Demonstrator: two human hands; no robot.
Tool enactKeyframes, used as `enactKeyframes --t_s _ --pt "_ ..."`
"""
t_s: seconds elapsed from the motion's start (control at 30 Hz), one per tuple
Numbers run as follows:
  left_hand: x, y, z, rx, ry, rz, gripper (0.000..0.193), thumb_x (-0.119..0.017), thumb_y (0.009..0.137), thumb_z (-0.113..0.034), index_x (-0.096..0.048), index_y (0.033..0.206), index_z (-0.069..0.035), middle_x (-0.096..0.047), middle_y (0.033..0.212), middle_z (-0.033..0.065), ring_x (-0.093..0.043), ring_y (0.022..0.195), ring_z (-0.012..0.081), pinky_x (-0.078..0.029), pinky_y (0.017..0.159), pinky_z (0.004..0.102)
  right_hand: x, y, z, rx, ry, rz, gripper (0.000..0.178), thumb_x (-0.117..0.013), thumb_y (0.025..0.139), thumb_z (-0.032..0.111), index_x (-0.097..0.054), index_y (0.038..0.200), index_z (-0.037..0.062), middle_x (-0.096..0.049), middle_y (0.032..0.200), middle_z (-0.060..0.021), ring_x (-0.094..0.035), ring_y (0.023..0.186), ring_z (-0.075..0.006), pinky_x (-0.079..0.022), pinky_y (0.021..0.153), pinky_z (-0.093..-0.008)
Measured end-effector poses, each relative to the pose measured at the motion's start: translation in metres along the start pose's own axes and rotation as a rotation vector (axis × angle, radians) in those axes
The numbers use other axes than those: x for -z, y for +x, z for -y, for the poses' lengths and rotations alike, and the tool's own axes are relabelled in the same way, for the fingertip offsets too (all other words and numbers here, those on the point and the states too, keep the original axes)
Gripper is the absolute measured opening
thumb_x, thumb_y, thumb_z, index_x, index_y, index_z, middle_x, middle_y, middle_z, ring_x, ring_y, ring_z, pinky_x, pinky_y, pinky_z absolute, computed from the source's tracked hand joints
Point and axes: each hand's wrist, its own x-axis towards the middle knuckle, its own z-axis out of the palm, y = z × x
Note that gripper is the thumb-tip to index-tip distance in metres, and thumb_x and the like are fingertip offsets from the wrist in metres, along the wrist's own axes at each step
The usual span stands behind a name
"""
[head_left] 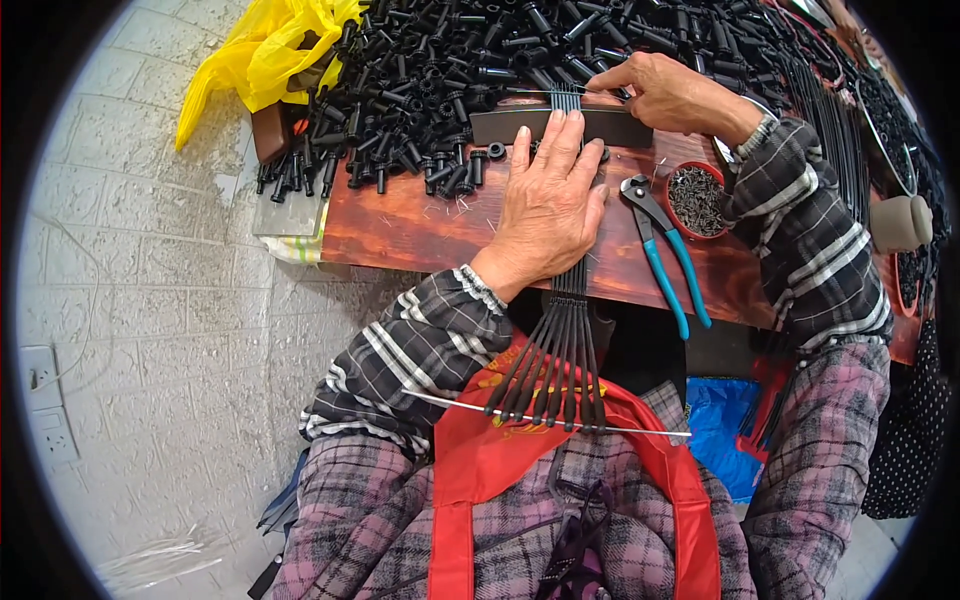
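Note:
My left hand (pixel 550 200) lies flat with fingers stretched out, pressing a bundle of thin black rods (pixel 569 285) onto a dark flat strip (pixel 622 127) on the table. Below the table edge the rods fan out toward my lap, their thickened ends strung along a straight metal rod (pixel 640 431). At the far ends of the bundle, my right hand (pixel 675 95) stretches its index finger to the left. Its other fingers curl round what looks like a thin wire (pixel 530 91) that crosses the rods; the grip is partly hidden.
A heap of black tubular plastic parts (pixel 420 100) covers the table's far side. Blue-handled pliers (pixel 660 250) and a red bowl of small dark pieces (pixel 697 200) lie to the right. A yellow plastic bag (pixel 250 65) sits at far left, by the white wall (pixel 150 250).

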Motion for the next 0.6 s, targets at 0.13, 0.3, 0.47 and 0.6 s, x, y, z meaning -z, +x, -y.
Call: enactKeyframes --t_s 0.13,0.3,0.47,0.6 --pt "0.001 -0.001 0.0 -0.005 0.005 -0.006 0.039 -0.052 0.075 -0.018 -0.048 0.108 0.002 -0.034 0.126 0.0222 -0.029 0.121 0.0353 -0.018 0.098 0.0505 0.002 -0.004 0.005 0.048 -0.039 -0.036 0.029 -0.051 0.076 0.005 -0.061 0.103 0.0099 -0.062 0.08 -0.0182 -0.061 0.068 -0.0267 -0.049 0.061 -0.033" --pt "0.003 -0.002 0.0 0.003 0.005 -0.001 0.039 -0.052 0.075 -0.018 -0.048 0.108 0.002 -0.034 0.126 0.0225 -0.029 0.121 0.0353 -0.018 0.098 0.0505 0.006 0.003 0.002 0.109 -0.155 -0.057 0.025 -0.053 0.075 0.004 -0.062 0.099 0.0071 -0.062 0.088 -0.0168 -0.061 0.077 -0.026 -0.047 0.069 -0.0309" --pt "0.002 -0.001 -0.001 -0.001 -0.002 0.005 0.039 -0.053 0.075 -0.018 -0.049 0.108 0.002 -0.034 0.126 0.0228 -0.029 0.121 0.0352 -0.018 0.098 0.0504 -0.004 0.007 -0.015 0.124 -0.094 0.001 0.044 -0.042 0.066 -0.008 -0.06 0.104 0.0075 -0.056 0.063 -0.0159 -0.05 0.051 -0.0186 -0.04 0.05 -0.0317" --pt "0.003 -0.003 0.001 0.006 0.01 0.009 0.04 -0.053 0.074 -0.018 -0.048 0.109 0.002 -0.034 0.126 0.0228 -0.029 0.121 0.0353 -0.018 0.098 0.0504 -0.001 0.006 -0.006 0.207 0.018 -0.058 0.039 -0.044 0.07 -0.006 -0.059 0.105 0.0059 -0.055 0.061 -0.0141 -0.047 0.05 -0.0132 -0.039 0.049 -0.0292"
